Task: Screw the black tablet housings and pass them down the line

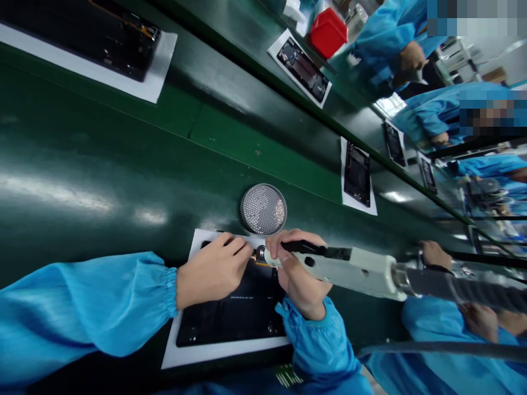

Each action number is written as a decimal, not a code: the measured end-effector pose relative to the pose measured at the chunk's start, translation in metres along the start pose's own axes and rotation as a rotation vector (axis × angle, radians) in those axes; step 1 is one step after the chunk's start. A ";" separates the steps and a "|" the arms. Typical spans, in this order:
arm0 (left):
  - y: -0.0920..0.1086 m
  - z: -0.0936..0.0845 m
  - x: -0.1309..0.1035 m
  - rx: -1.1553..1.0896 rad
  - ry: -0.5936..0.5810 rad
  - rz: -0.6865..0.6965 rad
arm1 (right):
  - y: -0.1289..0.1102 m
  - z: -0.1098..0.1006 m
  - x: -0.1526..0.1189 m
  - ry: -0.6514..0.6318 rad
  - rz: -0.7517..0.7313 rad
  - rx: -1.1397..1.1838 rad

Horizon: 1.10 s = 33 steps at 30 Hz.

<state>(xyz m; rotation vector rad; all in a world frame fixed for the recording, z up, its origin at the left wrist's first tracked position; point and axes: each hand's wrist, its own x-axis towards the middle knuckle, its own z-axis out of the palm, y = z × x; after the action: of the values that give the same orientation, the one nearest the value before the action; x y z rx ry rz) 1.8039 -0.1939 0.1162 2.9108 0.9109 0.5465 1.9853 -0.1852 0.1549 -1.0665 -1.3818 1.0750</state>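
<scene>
My right hand (302,269) is wrapped round a white electric screwdriver (354,271), whose tip points left towards the upper edge of a black tablet housing (226,321). Bent over that same edge, my left hand (216,269) has its fingers drawn together beside the screwdriver's tip. What those fingers pinch, if anything, is hidden. The housing lies on a white sheet (175,351), and a bit of orange-yellow strip shows below the tip. Just beyond my hands stands a round dish (264,209) with a surface full of small holes.
More dark device housings lie on white sheets: a large one (82,38) at upper left, another (357,174) to the right, one (302,68) across the bench. A red container (328,33) stands at the back. Co-workers in blue sleeves (382,38) sit opposite and at right.
</scene>
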 end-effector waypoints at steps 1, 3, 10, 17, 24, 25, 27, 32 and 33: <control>0.000 0.000 0.000 0.004 0.008 0.003 | 0.000 0.001 0.000 -0.017 -0.021 0.034; 0.000 0.001 -0.001 0.016 0.039 0.011 | 0.001 0.003 0.001 -0.042 -0.059 0.093; 0.000 -0.001 -0.003 0.004 0.101 -0.001 | -0.002 0.003 0.001 -0.040 -0.056 0.113; 0.000 -0.002 -0.004 -0.011 0.037 0.001 | -0.019 0.000 0.038 0.167 -0.190 0.129; 0.003 0.000 -0.003 -0.006 -0.015 -0.027 | 0.000 0.009 0.055 0.247 -0.096 0.048; 0.004 0.001 -0.003 -0.009 -0.017 -0.031 | 0.002 0.009 0.055 0.251 -0.087 0.048; 0.004 0.002 -0.003 -0.016 -0.023 -0.032 | 0.004 0.011 0.057 0.265 -0.069 0.056; 0.004 0.004 -0.004 -0.020 -0.033 -0.024 | 0.004 0.014 0.062 0.306 -0.039 0.067; 0.003 0.004 -0.004 -0.018 -0.032 -0.022 | 0.004 0.015 0.063 0.311 -0.041 0.076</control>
<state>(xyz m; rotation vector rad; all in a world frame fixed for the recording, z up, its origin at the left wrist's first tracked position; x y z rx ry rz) 1.8041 -0.1986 0.1118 2.8808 0.9279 0.5033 1.9666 -0.1237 0.1628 -1.0938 -1.1011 0.8818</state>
